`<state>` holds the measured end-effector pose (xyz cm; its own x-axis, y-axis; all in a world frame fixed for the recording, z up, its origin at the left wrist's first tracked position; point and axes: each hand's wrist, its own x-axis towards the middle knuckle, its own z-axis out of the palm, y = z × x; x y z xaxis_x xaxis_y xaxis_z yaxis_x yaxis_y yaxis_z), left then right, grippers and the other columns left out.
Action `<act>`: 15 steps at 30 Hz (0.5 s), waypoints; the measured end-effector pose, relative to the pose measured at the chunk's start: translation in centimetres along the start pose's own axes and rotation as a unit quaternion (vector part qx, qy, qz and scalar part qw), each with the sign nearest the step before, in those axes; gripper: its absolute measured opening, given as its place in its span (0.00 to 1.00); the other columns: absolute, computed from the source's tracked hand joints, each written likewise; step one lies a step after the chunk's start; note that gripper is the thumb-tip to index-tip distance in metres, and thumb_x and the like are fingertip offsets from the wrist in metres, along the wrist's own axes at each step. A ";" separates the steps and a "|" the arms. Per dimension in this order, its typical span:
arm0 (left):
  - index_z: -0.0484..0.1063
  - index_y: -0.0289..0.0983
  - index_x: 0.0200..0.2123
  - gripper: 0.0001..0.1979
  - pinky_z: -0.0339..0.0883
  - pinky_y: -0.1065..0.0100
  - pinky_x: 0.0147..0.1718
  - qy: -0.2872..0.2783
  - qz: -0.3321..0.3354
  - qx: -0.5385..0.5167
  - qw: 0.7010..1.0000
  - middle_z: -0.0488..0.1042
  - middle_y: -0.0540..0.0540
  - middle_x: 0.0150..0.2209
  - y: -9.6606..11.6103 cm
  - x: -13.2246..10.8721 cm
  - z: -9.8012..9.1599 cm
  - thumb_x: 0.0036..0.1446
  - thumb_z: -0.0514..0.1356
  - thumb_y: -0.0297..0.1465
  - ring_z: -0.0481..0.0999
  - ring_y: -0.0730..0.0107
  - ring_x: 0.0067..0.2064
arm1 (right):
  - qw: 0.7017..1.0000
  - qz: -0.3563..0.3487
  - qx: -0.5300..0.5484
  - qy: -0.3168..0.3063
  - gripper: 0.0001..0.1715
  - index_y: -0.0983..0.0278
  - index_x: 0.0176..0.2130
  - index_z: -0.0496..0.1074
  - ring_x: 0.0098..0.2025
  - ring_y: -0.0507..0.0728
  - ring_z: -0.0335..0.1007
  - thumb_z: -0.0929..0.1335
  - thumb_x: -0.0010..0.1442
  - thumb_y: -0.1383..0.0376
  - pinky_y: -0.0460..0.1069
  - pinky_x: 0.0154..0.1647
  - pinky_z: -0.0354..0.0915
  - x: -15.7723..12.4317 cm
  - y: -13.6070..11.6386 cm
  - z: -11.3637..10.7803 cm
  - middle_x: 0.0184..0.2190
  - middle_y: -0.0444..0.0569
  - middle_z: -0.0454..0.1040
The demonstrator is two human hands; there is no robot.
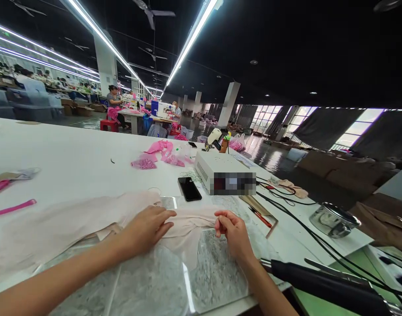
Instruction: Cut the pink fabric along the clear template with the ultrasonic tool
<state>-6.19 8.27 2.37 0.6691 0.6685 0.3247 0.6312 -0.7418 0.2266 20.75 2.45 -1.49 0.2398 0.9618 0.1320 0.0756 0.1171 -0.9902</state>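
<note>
A long piece of pale pink fabric (72, 217) stretches from the left of the table to the middle, creased between my hands. My left hand (148, 226) lies on it palm down, its fingers stretched out to the right. At the fabric's right end, my right hand (232, 228) is closed, thumb and fingers pinching the edge. Beneath the cloth is a grey marbled board (217, 267) with a glossy surface. Behind my hands lies a black phone (190, 188), just left of a white box-shaped device (225, 171) whose front is blurred.
Black cables (296, 215) run from the device past a metal mug (334, 219). A black-handled tool (319, 281) lies beside my right forearm. Pens (260, 216) are right of the fabric. Pink pieces in clear bags (161, 156) sit farther back. People work at sewing machines beyond.
</note>
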 end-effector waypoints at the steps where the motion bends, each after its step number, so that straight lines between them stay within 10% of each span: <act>1: 0.74 0.40 0.48 0.11 0.69 0.61 0.46 -0.025 -0.005 -0.002 1.000 0.77 0.45 0.42 0.8 1.2 1.2 0.64 0.55 0.32 0.76 0.61 0.44 | 1.000 -0.011 -0.012 0.012 0.17 0.66 0.40 0.71 0.25 0.50 0.68 0.66 0.63 0.54 0.48 0.28 0.68 -0.7 0.5 -0.6 0.28 0.43 0.73; 6: 0.70 0.34 0.50 0.13 0.72 0.55 0.45 -0.119 -0.052 -0.023 0.991 0.72 0.42 0.49 1.6 5.8 4.2 0.66 0.59 0.35 0.75 0.62 0.46 | 0.991 -0.059 -0.100 0.061 0.14 0.65 0.35 0.75 0.24 0.53 0.69 0.70 0.52 0.58 0.48 0.27 0.65 -2.1 1.9 -2.6 0.29 0.48 0.77; 15: 0.70 0.34 0.51 0.15 0.73 0.57 0.43 -0.167 -0.097 -0.056 0.980 0.72 0.43 0.49 0.7 7.8 2.9 0.66 0.59 0.36 0.75 0.60 0.46 | 0.969 -0.106 -0.215 0.050 0.12 0.64 0.34 0.76 0.28 0.56 0.74 0.64 0.53 0.64 0.49 0.27 0.69 -1.0 1.8 -4.2 0.31 0.50 0.79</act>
<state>0.61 13.15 2.41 0.6439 0.7636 -0.0486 0.7243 -0.5877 0.3605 24.72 0.67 -3.21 0.2667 0.8959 0.3553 0.5253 0.1739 -0.8329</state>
